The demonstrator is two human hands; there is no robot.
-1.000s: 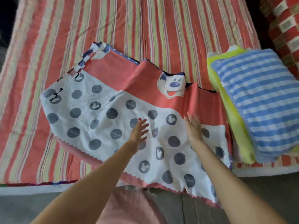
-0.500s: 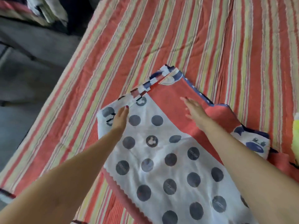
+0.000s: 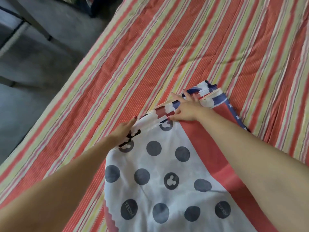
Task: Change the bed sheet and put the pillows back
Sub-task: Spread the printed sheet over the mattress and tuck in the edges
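1. Folded cartoon sheet (image 3: pixel 167 173) lies on striped bed (image 3: pixel 184 47), prob staged there to unfold over it.
2. L hand (image 3: pixel 123 131) at sheet's left edge, fingers fairly straight; whether it pinches cloth, can't tell.
3. R hand (image 3: pixel 185 108) spread flat on far folded corner, thumb tucked at the fold, no clear grasp.
4. Sheet runs from both hands back toward the person.

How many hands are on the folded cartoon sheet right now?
2. The left hand touches its left edge; the right hand lies on its far corner, fingers spread. The folded sheet lies on the striped bed.
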